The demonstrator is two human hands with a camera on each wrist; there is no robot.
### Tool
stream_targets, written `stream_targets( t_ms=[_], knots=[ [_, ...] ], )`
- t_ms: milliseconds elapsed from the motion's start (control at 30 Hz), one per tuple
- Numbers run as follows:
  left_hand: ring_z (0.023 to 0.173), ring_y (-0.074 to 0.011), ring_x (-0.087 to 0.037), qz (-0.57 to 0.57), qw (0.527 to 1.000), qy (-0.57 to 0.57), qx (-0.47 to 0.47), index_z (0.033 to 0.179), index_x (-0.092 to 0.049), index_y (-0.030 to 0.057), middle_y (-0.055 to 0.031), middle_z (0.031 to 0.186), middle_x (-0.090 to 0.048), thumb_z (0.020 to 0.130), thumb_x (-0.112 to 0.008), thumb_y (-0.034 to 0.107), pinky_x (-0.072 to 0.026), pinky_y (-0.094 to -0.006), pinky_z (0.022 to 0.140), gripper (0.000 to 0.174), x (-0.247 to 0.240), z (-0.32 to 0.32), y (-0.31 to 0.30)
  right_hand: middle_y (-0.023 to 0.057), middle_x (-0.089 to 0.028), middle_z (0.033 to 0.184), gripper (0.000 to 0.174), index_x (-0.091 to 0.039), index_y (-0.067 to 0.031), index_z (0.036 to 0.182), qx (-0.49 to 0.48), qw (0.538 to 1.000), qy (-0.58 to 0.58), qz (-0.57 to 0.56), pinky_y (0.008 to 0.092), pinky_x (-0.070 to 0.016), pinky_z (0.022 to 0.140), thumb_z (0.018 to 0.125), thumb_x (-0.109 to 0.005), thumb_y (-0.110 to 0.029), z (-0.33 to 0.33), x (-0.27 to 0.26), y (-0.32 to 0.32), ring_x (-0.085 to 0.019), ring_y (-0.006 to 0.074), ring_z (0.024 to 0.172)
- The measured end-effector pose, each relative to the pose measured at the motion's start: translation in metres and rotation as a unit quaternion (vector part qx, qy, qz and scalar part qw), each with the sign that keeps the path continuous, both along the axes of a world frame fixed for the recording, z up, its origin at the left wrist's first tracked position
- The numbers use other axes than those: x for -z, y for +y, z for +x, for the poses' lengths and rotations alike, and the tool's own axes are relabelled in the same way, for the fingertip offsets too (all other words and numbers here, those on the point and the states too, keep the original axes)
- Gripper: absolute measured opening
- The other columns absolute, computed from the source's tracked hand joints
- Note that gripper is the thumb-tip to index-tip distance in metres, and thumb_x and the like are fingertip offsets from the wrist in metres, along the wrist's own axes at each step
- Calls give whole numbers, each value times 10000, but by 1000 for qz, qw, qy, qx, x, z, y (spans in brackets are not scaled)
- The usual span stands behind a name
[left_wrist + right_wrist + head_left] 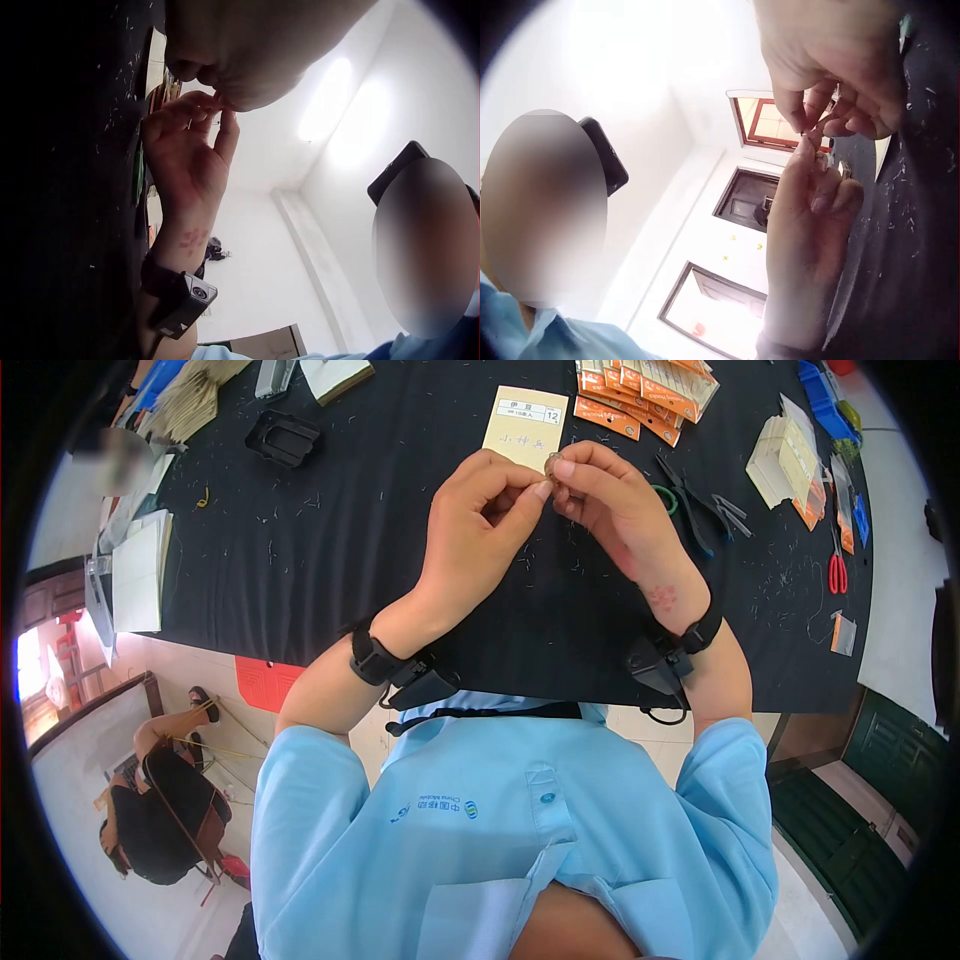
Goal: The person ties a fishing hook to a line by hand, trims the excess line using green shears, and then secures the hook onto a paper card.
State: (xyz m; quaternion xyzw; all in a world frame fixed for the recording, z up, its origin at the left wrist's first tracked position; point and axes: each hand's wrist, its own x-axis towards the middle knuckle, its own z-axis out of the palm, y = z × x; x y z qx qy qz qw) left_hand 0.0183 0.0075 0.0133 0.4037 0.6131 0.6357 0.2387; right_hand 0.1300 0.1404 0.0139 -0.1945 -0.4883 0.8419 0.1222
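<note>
Both hands meet over the black-covered table at the lower edge of a cream card (524, 428) with printed and handwritten characters. The left hand (478, 525) has its thumb and forefinger pinched together at the tips. Opposite, the right hand (615, 500) pinches a tiny brownish item (551, 463) between thumb and forefinger; what it is cannot be made out. In the right wrist view the fingertips of the left hand (810, 225) and right hand (840, 60) touch or nearly touch. The left wrist view shows the right hand (187, 161) with its fingers bent toward the left hand.
Orange-topped packets (650, 390) lie beyond the right hand, with dark pliers (690, 500) beside its wrist. Red-handled scissors (837, 572) and a card stack (783, 460) are at the right. A black tray (283, 438) sits at the left; small clippings are scattered over the cloth.
</note>
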Motion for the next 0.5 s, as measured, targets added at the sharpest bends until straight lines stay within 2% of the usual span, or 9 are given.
stream_targets(
  t_ms=[133, 200, 300, 433, 500],
  knots=[
    [658, -71, -535, -6, 1000, 3, 7, 859, -656, 13, -23, 800, -534, 829, -646, 59, -420, -196, 569, 56, 0, 0, -1, 14, -631, 859, 108, -612, -81, 933, 14, 999, 25, -29, 214, -440, 725, 892, -598, -180, 0, -5, 5, -537, 56, 756],
    [654, -81, -541, -24, 1000, 4, 14, 859, -662, 21, -28, 801, -543, 822, -647, 53, -428, -208, 571, 51, -1, 1, -2, 62, -659, 909, 120, -597, -60, 953, 15, 997, 47, -53, 202, -452, 694, 907, -572, -168, 2, -8, 10, -554, 61, 735],
    [655, -87, -546, -9, 1000, 12, 26, 859, -666, 23, -34, 802, -549, 809, -651, 40, -433, -218, 572, 55, 0, 2, 0, 93, -669, 948, 139, -591, -45, 963, 2, 995, 73, -73, 190, -466, 657, 912, -567, -172, 6, -14, 16, -571, 60, 720],
    [655, -93, -542, -13, 999, 23, 44, 854, -665, 16, -37, 803, -551, 799, -654, 30, -430, -224, 575, 57, -3, 5, -1, 80, -665, 907, 146, -594, -40, 970, 19, 992, 76, -99, 177, -477, 628, 914, -572, -174, 7, -17, 23, -583, 57, 692],
    [763, -94, -554, -54, 992, 67, 96, 887, -664, 1, -39, 872, -544, 833, -639, 22, -437, -204, 660, 63, -6, 3, -4, 61, -656, 853, 142, -601, -34, 966, 27, 989, 96, -111, 167, -480, 610, 908, -583, -162, 10, -19, 32, -583, 49, 670]
  ],
)
